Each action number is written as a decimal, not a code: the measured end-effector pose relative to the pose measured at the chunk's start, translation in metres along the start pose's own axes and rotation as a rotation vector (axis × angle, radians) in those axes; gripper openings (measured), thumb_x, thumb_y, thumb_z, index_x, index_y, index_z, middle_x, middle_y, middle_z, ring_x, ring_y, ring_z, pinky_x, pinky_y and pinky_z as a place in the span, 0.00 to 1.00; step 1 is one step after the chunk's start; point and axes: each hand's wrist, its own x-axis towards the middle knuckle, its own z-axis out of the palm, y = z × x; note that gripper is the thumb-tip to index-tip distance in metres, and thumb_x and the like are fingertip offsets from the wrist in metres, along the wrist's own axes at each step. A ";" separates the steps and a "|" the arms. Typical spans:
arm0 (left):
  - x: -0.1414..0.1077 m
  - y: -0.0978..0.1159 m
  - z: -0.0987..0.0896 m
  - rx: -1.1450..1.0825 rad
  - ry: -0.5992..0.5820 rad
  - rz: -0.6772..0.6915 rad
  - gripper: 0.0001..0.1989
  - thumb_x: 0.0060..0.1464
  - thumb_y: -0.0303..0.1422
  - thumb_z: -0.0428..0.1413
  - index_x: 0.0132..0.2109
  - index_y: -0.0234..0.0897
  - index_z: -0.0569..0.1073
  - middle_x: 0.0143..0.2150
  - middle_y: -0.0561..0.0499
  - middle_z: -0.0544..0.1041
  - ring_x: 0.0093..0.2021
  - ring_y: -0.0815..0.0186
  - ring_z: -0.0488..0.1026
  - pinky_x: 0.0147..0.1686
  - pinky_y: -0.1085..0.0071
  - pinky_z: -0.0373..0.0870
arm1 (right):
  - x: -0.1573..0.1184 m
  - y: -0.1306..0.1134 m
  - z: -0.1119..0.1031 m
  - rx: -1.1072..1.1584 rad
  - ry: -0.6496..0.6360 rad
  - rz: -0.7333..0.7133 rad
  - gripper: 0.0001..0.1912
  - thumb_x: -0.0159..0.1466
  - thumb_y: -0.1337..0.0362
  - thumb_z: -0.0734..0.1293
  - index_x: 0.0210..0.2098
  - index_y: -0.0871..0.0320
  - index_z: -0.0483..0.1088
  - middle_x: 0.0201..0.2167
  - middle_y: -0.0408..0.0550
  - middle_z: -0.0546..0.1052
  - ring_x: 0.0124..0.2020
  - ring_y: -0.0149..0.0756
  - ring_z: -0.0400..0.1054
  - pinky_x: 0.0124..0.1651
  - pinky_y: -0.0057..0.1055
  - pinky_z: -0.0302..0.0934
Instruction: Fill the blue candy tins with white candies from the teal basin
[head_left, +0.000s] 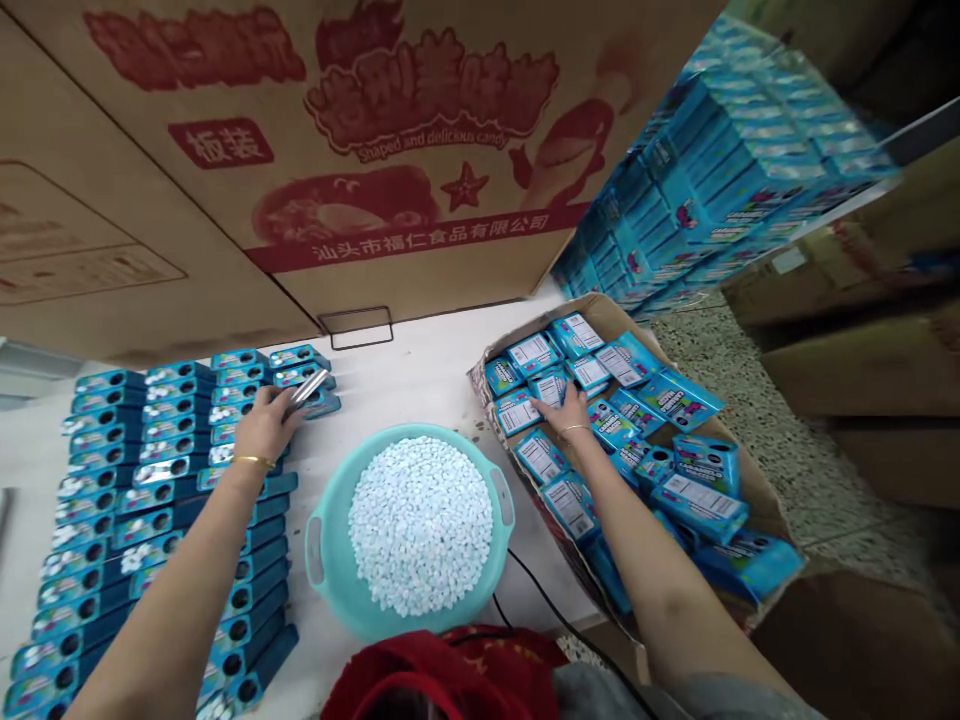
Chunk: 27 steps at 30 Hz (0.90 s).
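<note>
The right hand (pixel 568 412) bends its fingers over a blue candy box (pixel 551 386), right of the turquoise basin (pixel 335 555); whether they grip it cannot be told. The box lies right at those fingertips, its long axis partly hidden. Left of the basin and well apart, the left hand (pixel 262 430) has its fingers closed on a silvery piece (pixel 309 387) near rows of blue boxes (pixel 114 597). The open carton's (pixel 622 318) wall stands between candy box and basin; white tabletop (pixel 420 380) shows behind the basin.
</note>
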 end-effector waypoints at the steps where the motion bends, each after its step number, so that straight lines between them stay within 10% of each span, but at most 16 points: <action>1: -0.008 0.008 -0.004 -0.022 0.036 0.003 0.22 0.60 0.41 0.53 0.57 0.35 0.67 0.52 0.45 0.69 0.43 0.60 0.72 0.36 0.69 0.71 | -0.001 0.002 -0.002 0.029 0.008 -0.013 0.49 0.45 0.42 0.73 0.57 0.66 0.60 0.56 0.70 0.66 0.57 0.59 0.62 0.58 0.50 0.57; 4: -0.044 0.042 -0.016 -0.201 -0.012 0.164 0.20 0.63 0.39 0.48 0.56 0.30 0.66 0.49 0.43 0.72 0.48 0.59 0.72 0.46 0.65 0.71 | -0.011 0.009 -0.017 0.176 0.060 -0.081 0.46 0.41 0.44 0.75 0.52 0.64 0.63 0.52 0.65 0.70 0.56 0.57 0.63 0.59 0.52 0.57; 8: -0.104 0.089 -0.016 -0.327 -0.362 0.383 0.18 0.65 0.38 0.44 0.57 0.37 0.66 0.48 0.47 0.74 0.48 0.62 0.73 0.49 0.67 0.70 | -0.052 0.003 -0.053 0.715 0.130 -0.059 0.41 0.44 0.50 0.76 0.54 0.56 0.62 0.48 0.51 0.73 0.49 0.45 0.69 0.55 0.48 0.63; 14: -0.149 0.136 0.027 -0.104 -0.486 0.294 0.16 0.64 0.28 0.43 0.56 0.36 0.66 0.52 0.42 0.70 0.49 0.59 0.71 0.45 0.64 0.71 | -0.155 -0.036 -0.101 1.482 -0.493 0.130 0.30 0.55 0.38 0.65 0.47 0.52 0.69 0.46 0.50 0.77 0.45 0.47 0.74 0.43 0.48 0.72; 18: -0.171 0.156 0.050 -0.100 -0.510 0.387 0.18 0.63 0.25 0.43 0.57 0.38 0.66 0.53 0.43 0.69 0.51 0.60 0.69 0.47 0.65 0.70 | -0.210 -0.047 -0.077 1.413 -0.703 0.332 0.27 0.52 0.47 0.72 0.45 0.55 0.71 0.42 0.51 0.80 0.43 0.50 0.76 0.41 0.48 0.73; 27: -0.205 0.179 0.057 -0.421 -0.558 0.359 0.21 0.54 0.24 0.49 0.55 0.36 0.68 0.52 0.43 0.72 0.50 0.57 0.71 0.50 0.62 0.70 | -0.240 -0.021 -0.020 1.203 -0.464 0.338 0.23 0.53 0.55 0.72 0.47 0.53 0.68 0.39 0.44 0.80 0.35 0.38 0.77 0.38 0.40 0.75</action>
